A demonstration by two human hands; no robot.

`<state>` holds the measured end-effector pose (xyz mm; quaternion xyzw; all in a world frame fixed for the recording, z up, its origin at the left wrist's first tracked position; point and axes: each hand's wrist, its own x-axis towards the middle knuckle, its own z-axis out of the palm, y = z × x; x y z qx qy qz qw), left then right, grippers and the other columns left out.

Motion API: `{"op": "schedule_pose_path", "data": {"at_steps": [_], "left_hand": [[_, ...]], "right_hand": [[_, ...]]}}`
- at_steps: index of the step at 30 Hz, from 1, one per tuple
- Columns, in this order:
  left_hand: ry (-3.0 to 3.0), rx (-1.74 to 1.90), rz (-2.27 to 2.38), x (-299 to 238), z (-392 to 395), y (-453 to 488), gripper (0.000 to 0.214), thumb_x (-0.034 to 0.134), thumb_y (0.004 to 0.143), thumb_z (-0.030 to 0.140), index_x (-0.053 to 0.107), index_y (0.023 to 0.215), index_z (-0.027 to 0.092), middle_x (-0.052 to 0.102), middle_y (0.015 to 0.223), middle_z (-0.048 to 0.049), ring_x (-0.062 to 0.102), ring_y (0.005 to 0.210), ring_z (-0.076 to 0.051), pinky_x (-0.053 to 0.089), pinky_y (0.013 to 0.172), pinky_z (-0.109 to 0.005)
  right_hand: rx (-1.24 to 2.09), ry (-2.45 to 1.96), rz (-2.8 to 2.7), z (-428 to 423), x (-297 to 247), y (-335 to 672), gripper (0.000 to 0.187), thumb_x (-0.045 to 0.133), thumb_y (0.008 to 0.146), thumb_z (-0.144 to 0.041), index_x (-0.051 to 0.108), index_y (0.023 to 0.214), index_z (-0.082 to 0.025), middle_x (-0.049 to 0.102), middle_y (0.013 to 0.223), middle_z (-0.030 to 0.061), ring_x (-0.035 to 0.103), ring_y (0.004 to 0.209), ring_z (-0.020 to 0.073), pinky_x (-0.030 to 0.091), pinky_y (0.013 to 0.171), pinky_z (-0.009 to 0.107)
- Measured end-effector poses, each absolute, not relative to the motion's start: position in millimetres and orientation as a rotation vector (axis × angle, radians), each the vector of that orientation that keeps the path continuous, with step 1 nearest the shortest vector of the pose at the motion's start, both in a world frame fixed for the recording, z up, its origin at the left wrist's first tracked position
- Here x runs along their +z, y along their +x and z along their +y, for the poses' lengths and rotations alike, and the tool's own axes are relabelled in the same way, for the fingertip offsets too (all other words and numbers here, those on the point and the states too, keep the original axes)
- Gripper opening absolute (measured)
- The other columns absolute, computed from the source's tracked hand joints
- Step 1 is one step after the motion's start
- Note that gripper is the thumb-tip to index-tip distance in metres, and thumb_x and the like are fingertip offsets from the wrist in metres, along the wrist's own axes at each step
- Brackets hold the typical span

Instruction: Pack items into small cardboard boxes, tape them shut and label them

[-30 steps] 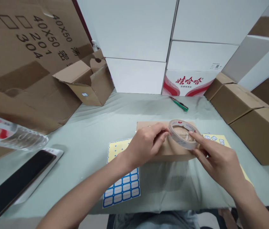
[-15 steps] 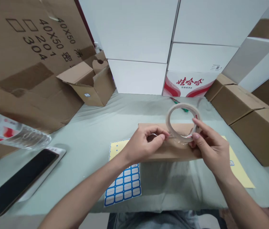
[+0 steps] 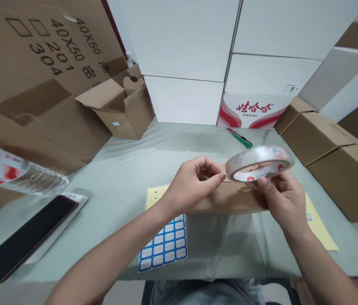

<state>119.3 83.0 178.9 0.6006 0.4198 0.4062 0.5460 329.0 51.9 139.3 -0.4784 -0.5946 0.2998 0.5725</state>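
Note:
My right hand point(image 3: 282, 201) grips a roll of clear tape point(image 3: 259, 163) and holds it tilted above a flat brown cardboard box point(image 3: 229, 199) lying on the table. My left hand point(image 3: 191, 186) is pinched just left of the roll, thumb and forefinger closed on what looks like the free end of the tape, over the box's left part. A sheet of blue and white labels point(image 3: 163, 245) lies under my left wrist. A yellow backing sheet point(image 3: 317, 224) shows beneath my right hand.
A green pen point(image 3: 240, 139) lies behind the box. A black phone point(image 3: 23, 239) and a plastic water bottle point(image 3: 17, 176) are at the left. An open small carton point(image 3: 120, 106), stacked white boxes point(image 3: 198, 55) and brown cartons point(image 3: 331, 152) ring the pale green table point(image 3: 128, 169).
My right hand has lifted the tape roll and turned it from upright to nearly flat, shifting it right. My left hand has stayed pinched beside it above the box.

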Motion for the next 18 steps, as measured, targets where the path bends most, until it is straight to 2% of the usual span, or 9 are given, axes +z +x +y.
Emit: {"op": "schedule_pose_path", "data": {"at_steps": [3,5,10,14,16,18], "left_hand": [[1.493,0.943,0.976,179,87,117,0.027,0.062,0.077,0.018,0.054,0.102,0.016,0.062,0.071,0.0032,0.059,0.068,-0.012,0.046,0.065,-0.025],[1.616,0.883,1.028,179,89,112,0.034,0.057,0.079,0.012,0.050,0.112,0.016,0.059,0.069,0.0050,0.057,0.066,-0.012,0.045,0.064,-0.026],[1.879,0.708,1.224,178,93,101,0.026,0.053,0.085,0.016,0.053,0.111,0.018,0.060,0.073,0.0029,0.058,0.070,-0.015,0.043,0.064,-0.029],[1.996,0.578,1.262,179,97,99,0.026,0.051,0.087,0.019,0.052,0.113,0.018,0.064,0.076,0.0008,0.062,0.076,-0.019,0.043,0.064,-0.030],[2.052,0.520,1.273,180,99,101,0.028,0.051,0.087,0.020,0.052,0.115,0.018,0.066,0.078,-0.0004,0.064,0.079,-0.021,0.043,0.065,-0.031],[2.089,0.487,1.301,181,101,102,0.028,0.052,0.087,0.019,0.052,0.115,0.018,0.066,0.080,-0.0014,0.065,0.081,-0.022,0.043,0.065,-0.031]], "right_hand": [[0.547,-1.164,-1.527,50,141,331,0.013,0.063,0.091,-0.034,0.063,0.097,-0.022,0.068,0.081,0.0008,0.065,0.066,0.0152,0.052,0.057,0.025],[0.392,-1.179,-1.665,49,145,335,0.010,0.061,0.092,-0.031,0.063,0.097,-0.023,0.067,0.083,0.0009,0.063,0.069,0.0152,0.051,0.059,0.025],[0.283,-1.173,-1.856,48,152,360,0.014,0.061,0.091,-0.025,0.063,0.105,-0.024,0.065,0.097,0.0039,0.063,0.087,0.0188,0.054,0.074,0.031],[0.360,-1.083,-1.900,49,150,376,0.018,0.058,0.092,-0.025,0.061,0.110,-0.024,0.066,0.114,0.0088,0.064,0.109,0.0266,0.055,0.088,0.043],[0.437,-1.051,-1.916,49,149,381,0.022,0.055,0.093,-0.023,0.058,0.115,-0.025,0.068,0.115,0.0092,0.065,0.110,0.0263,0.056,0.088,0.043],[0.404,-1.099,-1.958,50,151,386,0.026,0.057,0.093,-0.021,0.058,0.118,-0.025,0.070,0.111,0.0082,0.068,0.099,0.0229,0.057,0.081,0.036]]}}
